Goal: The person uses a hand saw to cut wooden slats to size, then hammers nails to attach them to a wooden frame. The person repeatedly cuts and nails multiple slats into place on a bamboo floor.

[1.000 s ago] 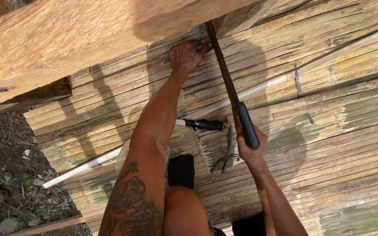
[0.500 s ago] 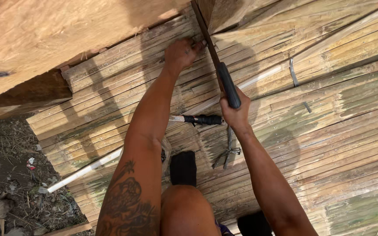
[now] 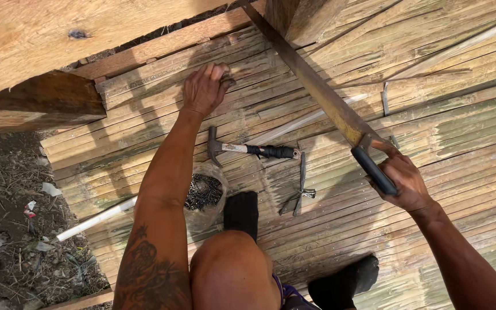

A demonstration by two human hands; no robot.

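Note:
My right hand (image 3: pixel 404 179) grips the dark handle of a long machete (image 3: pixel 317 86), whose rusty blade runs up and left towards the wooden post (image 3: pixel 299 17). My left hand (image 3: pixel 204 87) presses flat on the split-bamboo floor (image 3: pixel 460 132) near its far edge, fingers bent against a slat. A claw hammer (image 3: pixel 248 150) with a black grip lies on the floor between my hands. Pincers (image 3: pixel 299 192) lie just right of it. A clear bag of nails (image 3: pixel 204 192) sits beside my left forearm.
A thick timber beam (image 3: pixel 41 34) crosses the top left, with a second block (image 3: pixel 30 106) under it. Bare littered ground (image 3: pixel 12 229) lies left of the floor's edge. A white pipe (image 3: pixel 96 218) sticks out from under the floor. My knee and black-socked feet are at the bottom.
My right hand swung the machete handle down and to the right, away from the left hand. The view shifted, so the left hand now appears lower on the floor.

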